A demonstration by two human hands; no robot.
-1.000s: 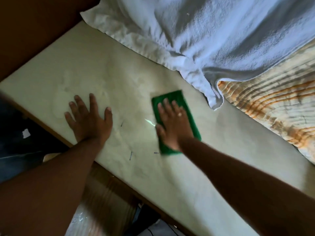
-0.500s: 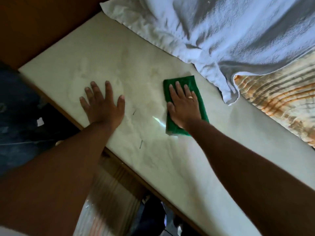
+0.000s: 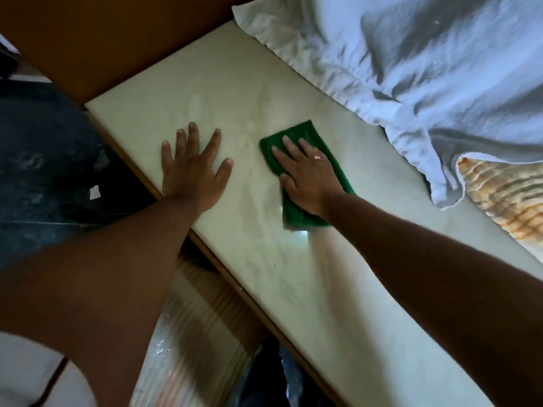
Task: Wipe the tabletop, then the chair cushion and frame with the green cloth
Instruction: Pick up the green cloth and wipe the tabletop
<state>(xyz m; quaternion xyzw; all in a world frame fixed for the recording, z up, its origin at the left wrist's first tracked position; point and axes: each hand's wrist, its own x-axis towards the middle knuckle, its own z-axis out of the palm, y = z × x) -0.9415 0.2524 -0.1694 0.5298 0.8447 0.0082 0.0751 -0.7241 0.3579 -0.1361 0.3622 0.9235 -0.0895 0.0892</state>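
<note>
Pale tabletop (image 3: 338, 289) gleams wet nearest the body — the wipe has moved outward. Left hand (image 3: 192, 174) stays spread flat, bracing; right hand (image 3: 307, 179), fingers splayed, presses the green cloth (image 3: 302, 133) farther toward the white towel (image 3: 411, 69). Chair still awaits.

Two bare hands lie flat on one pale cream tabletop (image 3: 293, 289): left hand (image 3: 191, 174), right hand (image 3: 308, 183). One folded green cloth (image 3: 305, 136) lies on it; one crumpled white towel (image 3: 411, 54) and one orange-striped fabric (image 3: 511, 198) cover its far side.
</note>
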